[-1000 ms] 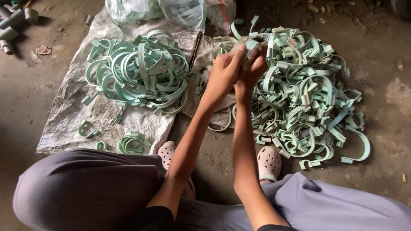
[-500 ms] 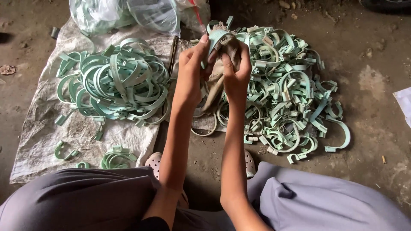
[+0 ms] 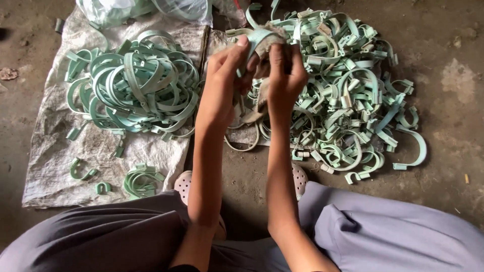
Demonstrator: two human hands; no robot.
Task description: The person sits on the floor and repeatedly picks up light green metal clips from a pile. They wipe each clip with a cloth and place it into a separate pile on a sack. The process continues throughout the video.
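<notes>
Left hand (image 3: 222, 75) fingers pinching a green clip (image 3: 257, 38); right hand (image 3: 285, 75) fingers pinching a rag (image 3: 262, 85) against it, likely wiping. Loose pile (image 3: 348, 95) at 3 o'clock, stack on sack (image 3: 50, 166) at 9.

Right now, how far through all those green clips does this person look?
Perhaps half, roughly. A tidy heap of pale green clips lies on the woven sack, which looks like the finished side. In hand: the left hand and right hand hold one green clip against a grey rag. A jumbled pile of similar size on the bare floor seems left.
</notes>
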